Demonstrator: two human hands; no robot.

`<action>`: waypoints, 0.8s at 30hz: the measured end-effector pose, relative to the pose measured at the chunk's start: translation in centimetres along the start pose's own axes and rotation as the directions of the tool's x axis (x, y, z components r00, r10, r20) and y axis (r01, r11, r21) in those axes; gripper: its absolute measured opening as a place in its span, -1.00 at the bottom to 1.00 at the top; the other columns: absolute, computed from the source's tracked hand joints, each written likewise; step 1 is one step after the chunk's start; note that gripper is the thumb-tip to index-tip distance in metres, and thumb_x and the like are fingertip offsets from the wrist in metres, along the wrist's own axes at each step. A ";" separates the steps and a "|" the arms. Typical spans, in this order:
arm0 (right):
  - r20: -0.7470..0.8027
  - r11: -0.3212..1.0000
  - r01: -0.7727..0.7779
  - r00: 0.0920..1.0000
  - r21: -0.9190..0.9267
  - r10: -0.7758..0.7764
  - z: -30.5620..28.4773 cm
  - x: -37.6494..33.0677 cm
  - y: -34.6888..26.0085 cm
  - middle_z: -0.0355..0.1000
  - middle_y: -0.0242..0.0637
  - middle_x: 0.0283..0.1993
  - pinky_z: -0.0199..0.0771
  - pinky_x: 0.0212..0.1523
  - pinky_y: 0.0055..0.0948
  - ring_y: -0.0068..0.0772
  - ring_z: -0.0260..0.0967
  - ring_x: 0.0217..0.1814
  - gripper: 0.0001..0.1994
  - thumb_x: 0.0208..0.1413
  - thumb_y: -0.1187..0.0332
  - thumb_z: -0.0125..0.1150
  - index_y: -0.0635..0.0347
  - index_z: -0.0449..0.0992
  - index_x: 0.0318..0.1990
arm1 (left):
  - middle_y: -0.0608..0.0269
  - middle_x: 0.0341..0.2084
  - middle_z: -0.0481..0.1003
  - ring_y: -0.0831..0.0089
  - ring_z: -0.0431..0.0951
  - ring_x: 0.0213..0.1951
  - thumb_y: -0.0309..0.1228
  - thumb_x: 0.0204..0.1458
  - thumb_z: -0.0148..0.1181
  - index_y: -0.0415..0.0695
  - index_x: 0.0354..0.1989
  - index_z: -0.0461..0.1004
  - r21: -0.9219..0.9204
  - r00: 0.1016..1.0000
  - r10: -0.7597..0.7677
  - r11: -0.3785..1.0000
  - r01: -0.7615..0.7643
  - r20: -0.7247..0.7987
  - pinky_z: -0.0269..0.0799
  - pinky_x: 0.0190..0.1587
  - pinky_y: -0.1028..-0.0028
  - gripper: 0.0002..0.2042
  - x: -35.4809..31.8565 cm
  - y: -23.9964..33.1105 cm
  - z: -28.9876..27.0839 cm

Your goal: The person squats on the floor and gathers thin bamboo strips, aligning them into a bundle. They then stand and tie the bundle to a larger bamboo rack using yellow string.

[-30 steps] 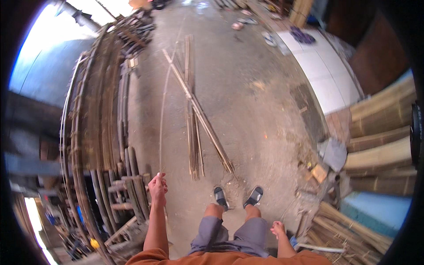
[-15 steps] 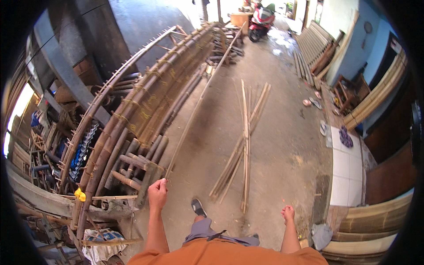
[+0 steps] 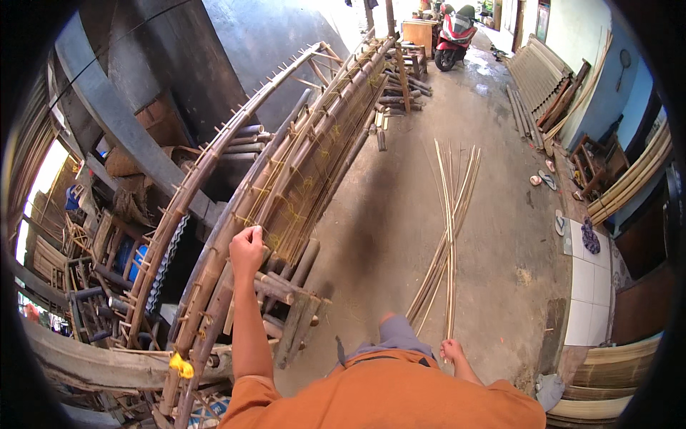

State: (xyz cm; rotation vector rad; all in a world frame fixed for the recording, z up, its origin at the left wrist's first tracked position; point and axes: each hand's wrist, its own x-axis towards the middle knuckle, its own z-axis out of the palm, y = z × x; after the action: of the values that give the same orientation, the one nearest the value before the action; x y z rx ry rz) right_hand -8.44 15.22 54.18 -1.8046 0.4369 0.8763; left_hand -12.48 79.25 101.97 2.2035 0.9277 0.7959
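My left hand [image 3: 246,250] is raised over the near end of a long bamboo rack [image 3: 204,314], its fingers pinched on the end of a thin bamboo strip. The strip is hard to pick out against the rack's poles and yellow ties. My right hand [image 3: 451,350] is low beside my shirt, its fingers curled. From above it overlaps the near ends of a bundle of long split bamboo strips [image 3: 450,243] lying crossed on the floor. Whether anything is inside those curled fingers is hidden.
Short bamboo legs [image 3: 304,322] stick out at the rack's near end. A pegged curved bamboo pole [image 3: 189,168] runs left of it, with a yellow cloth [image 3: 181,366] tied nearby. A red scooter [image 3: 455,36] stands far off; sandals [image 3: 548,179] lie at right.
My left hand has carried the strip leftward and up, from above the floor to over the rack. My right hand has shifted slightly left, and my body has moved forward and left.
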 end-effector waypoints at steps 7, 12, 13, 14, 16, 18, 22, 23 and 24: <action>-0.029 0.952 -0.234 0.972 -0.200 0.233 2.6 7.4 -7.8 0.50 -0.18 -0.45 0.39 -0.62 -0.33 -0.34 0.44 -0.55 -0.81 0.15 0.33 0.04 0.23 0.51 -0.21 | -0.12 -0.45 0.55 0.02 0.62 -0.34 -0.21 0.11 0.14 -0.18 -0.27 0.60 0.167 0.999 0.042 0.985 -0.039 -0.016 0.45 -0.30 0.24 -0.72 15.6 -6.4 2.8; -0.052 0.954 -0.268 0.963 -0.135 0.264 7.4 19.8 -19.0 0.53 -0.12 -0.29 0.44 -0.53 -0.18 -0.31 0.47 -0.46 -0.74 0.17 0.30 0.04 0.26 0.49 -0.09 | -0.10 -0.41 0.56 0.03 0.62 -0.30 -0.17 0.09 0.16 -0.15 -0.28 0.61 0.348 0.996 0.084 0.934 -0.082 0.009 0.47 -0.27 0.26 -0.71 23.6 -11.9 6.0; -0.232 0.932 -0.102 0.973 -0.348 0.020 1.9 28.1 -17.3 0.53 -0.11 -0.23 0.49 -0.45 -0.19 -0.31 0.49 -0.38 -0.69 0.19 0.29 0.01 0.28 0.47 -0.02 | -0.09 -0.41 0.56 0.05 0.62 -0.29 -0.16 0.08 0.17 -0.15 -0.28 0.61 0.217 0.998 0.065 0.974 -0.061 -0.011 0.47 -0.26 0.26 -0.71 27.3 -13.4 9.9; -0.078 0.858 0.021 0.994 -0.513 -0.071 6.7 29.2 -21.9 0.51 -0.09 -0.26 0.52 -0.37 -0.24 -0.32 0.49 -0.31 -0.67 0.23 0.27 -0.03 0.29 0.45 0.02 | -0.08 -0.41 0.57 0.06 0.62 -0.29 -0.16 0.08 0.17 -0.15 -0.28 0.61 0.308 1.000 0.009 0.952 -0.004 -0.017 0.48 -0.25 0.26 -0.70 28.0 -14.2 9.0; 0.019 0.989 -0.020 1.000 -0.144 0.023 10.9 28.8 -32.9 0.50 -0.22 -0.33 0.46 -0.53 -0.36 -0.42 0.43 -0.46 -0.75 0.31 0.22 -0.07 0.16 0.40 -0.05 | -0.08 -0.40 0.57 0.09 0.63 -0.28 -0.15 0.09 0.17 -0.16 -0.26 0.61 0.403 0.996 -0.085 0.912 0.079 -0.003 0.48 -0.24 0.27 -0.70 28.2 -17.4 7.9; -0.048 0.977 0.214 0.975 -0.025 -0.215 10.8 33.6 -36.8 0.47 -0.38 -0.39 0.38 -0.55 -0.43 -0.53 0.38 -0.47 -0.77 0.33 0.19 -0.04 0.12 0.42 -0.06 | -0.08 -0.40 0.58 0.14 0.64 -0.30 -0.17 0.11 0.16 -0.19 -0.22 0.59 0.374 0.994 -0.091 0.925 0.061 0.062 0.47 -0.23 0.30 -0.69 31.1 -19.7 11.1; 0.127 0.965 0.246 0.958 0.087 -0.256 16.0 28.1 -55.2 0.50 -0.40 -0.28 0.43 -0.34 -0.56 -0.59 0.43 -0.34 -0.75 0.30 0.18 0.06 0.11 0.48 -0.04 | 0.08 -0.40 0.62 0.35 0.59 -0.32 -0.16 0.19 0.11 -0.27 -0.19 0.59 0.360 0.966 -0.258 0.901 0.242 -0.003 0.45 -0.17 0.36 -0.64 29.8 -20.0 9.6; 0.114 0.968 0.226 0.965 0.106 -0.237 16.4 27.4 -58.8 0.50 -0.41 -0.27 0.42 -0.33 -0.57 -0.60 0.42 -0.34 -0.75 0.30 0.18 0.06 0.12 0.48 -0.04 | 0.07 -0.40 0.62 0.34 0.59 -0.31 -0.14 0.19 0.10 -0.26 -0.18 0.59 0.356 0.957 -0.289 0.895 0.268 0.006 0.45 -0.16 0.36 -0.63 29.8 -21.0 10.3; 0.098 0.974 0.197 0.973 0.109 -0.207 15.9 28.3 -59.4 0.50 -0.41 -0.26 0.42 -0.32 -0.57 -0.61 0.42 -0.33 -0.75 0.30 0.19 0.06 0.12 0.48 -0.03 | 0.06 -0.40 0.62 0.33 0.59 -0.31 -0.13 0.19 0.09 -0.26 -0.18 0.59 0.342 0.953 -0.299 0.901 0.267 0.044 0.45 -0.15 0.36 -0.62 30.8 -22.1 12.2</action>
State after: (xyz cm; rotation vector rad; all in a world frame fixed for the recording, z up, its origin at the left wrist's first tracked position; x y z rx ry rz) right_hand 43.39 56.25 68.53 -1.6687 0.2176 0.7927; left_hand 5.09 111.77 87.14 2.2860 1.3796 0.4136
